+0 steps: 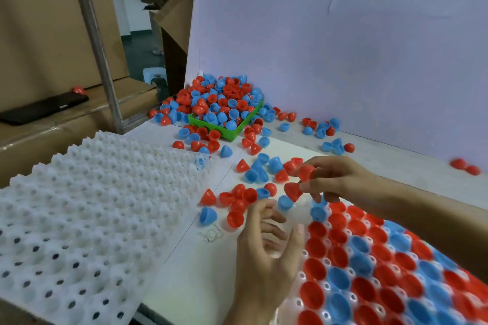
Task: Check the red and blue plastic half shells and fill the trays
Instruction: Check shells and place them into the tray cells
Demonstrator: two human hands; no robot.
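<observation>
Overhead, white table (pixel 208 272) strewn with shells, cardboard boxes (pixel 39 34) behind (left), right hand (pixel 335 179) pinching red shells (pixel 306 173), left hand (pixel 266 250) relaxed

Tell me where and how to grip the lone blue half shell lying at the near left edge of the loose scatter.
Pinch the blue half shell across its rim from above, one fingertip inside the cup and one on the outer wall. It appears to lie tilted with its opening facing up and left, nothing touches it, and the smooth dome would probably slip. The left hand is closest.
</observation>
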